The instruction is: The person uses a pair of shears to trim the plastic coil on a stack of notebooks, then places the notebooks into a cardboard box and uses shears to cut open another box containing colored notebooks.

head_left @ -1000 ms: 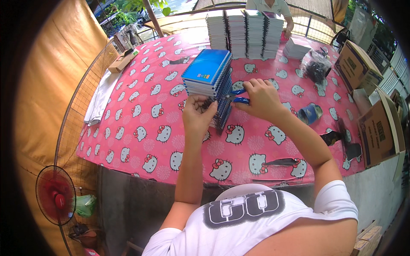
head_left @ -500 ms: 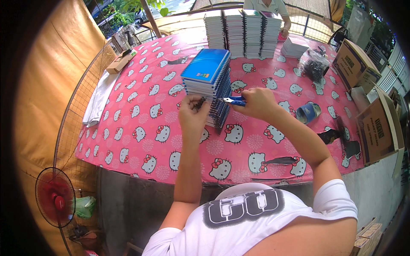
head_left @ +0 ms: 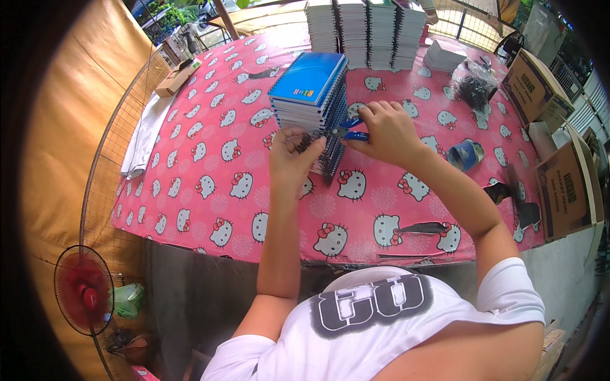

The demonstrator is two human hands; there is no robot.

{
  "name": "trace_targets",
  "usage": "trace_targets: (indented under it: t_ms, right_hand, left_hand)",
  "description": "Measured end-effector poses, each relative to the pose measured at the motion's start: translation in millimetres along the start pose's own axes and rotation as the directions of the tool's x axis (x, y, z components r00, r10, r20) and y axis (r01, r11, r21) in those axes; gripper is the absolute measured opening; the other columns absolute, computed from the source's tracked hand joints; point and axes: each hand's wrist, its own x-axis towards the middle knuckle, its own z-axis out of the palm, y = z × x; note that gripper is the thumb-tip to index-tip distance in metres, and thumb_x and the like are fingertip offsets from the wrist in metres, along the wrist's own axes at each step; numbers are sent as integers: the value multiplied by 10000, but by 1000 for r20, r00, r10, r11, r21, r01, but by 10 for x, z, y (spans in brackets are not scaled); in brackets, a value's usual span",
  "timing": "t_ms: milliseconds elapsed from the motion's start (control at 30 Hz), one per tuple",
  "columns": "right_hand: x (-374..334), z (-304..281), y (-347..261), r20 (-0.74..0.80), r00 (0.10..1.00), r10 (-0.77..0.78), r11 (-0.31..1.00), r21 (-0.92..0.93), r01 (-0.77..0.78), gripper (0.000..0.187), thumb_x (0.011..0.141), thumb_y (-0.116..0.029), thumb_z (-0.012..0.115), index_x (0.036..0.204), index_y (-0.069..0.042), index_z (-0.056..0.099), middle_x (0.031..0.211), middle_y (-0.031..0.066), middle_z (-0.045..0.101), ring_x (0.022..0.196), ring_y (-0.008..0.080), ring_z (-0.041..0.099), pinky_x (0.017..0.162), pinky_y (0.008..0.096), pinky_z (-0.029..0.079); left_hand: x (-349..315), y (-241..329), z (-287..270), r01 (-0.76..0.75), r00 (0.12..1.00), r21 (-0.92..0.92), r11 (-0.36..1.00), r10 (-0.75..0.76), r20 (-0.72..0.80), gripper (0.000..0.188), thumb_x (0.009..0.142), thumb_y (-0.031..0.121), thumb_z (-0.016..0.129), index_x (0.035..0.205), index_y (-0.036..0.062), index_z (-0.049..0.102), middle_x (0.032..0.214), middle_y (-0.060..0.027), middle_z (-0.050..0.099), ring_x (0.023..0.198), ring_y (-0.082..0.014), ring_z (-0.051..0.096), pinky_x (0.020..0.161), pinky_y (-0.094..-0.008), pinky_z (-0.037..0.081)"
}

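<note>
A stack of spiral notebooks (head_left: pixel 307 77) with a blue cover on top stands in front of me, its dark coil bindings along the right side. At the stack's near corner, my left hand (head_left: pixel 291 159) is closed, with dark pieces of spiral coil (head_left: pixel 304 142) between the fingers and thumb. My right hand (head_left: pixel 389 134) grips blue-handled cutting pliers (head_left: pixel 351 129). Their handles are spread, and the jaws point left at the coil bindings beside my left thumb. Whether the jaws touch a coil, I cannot tell.
Tall notebook stacks (head_left: pixel 365 38) stand at the far edge of the pink table (head_left: pixel 210 213), with a lower white pile (head_left: pixel 443 57) beside them. Right of my arm are a blue roll (head_left: pixel 465 155), a plastic bag (head_left: pixel 475 89) and cardboard boxes (head_left: pixel 569 184). A fan (head_left: pixel 84 289) is at lower left.
The pliers' handles have spread apart, and the right hand has opened wider around them. My left thumb has shifted right against the bindings. The whole view has tilted slightly.
</note>
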Motion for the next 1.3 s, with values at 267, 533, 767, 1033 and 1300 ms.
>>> trace_targets:
  t_ms: [267,533,767,1033,1300]
  right_hand:
    - [37,30,4,116,992,48,992,109,-60,463,725,-497,666,754,-36,629,715,116,626,705,280,632,647,386,488]
    - [-35,-51,-29,303,945,128,984,79,-158,496,732,-528,651,785,-35,640,764,110,637,732,286,637,651,400,492]
    - [-50,112,0,7,1000,22,1000,6,-22,523,694,-508,704,908,-38,626,850,104,613,821,274,614,728,393,467]
    - [-34,123,-40,313,939,140,976,115,-184,459,718,-491,684,741,-34,650,632,87,593,621,281,616,581,388,483]
    - [-190,131,67,133,987,94,987,114,-109,549,702,-574,667,800,-34,640,786,102,626,790,280,624,686,399,476]
  left_hand:
    - [24,-38,-1,-10,1000,37,999,11,-20,391,762,24,716,1051,-44,463,786,-93,604,597,-98,555,457,-215,432]
    - [37,-68,-137,89,996,36,995,-87,-31,416,775,102,734,1085,-18,484,806,-76,613,592,-108,556,495,-226,445]
    - [11,-35,-6,84,996,-10,996,-85,-35,474,762,75,741,1109,-30,435,786,-93,611,559,-96,549,448,-221,443]
    - [62,-214,-32,23,999,-120,993,-27,-35,369,795,38,694,1074,-31,464,791,-91,607,558,-96,550,447,-209,447]
    - [-20,-194,-73,150,986,-166,975,-159,-41,393,789,67,714,1082,-23,468,830,-94,611,593,-101,568,497,-208,474]
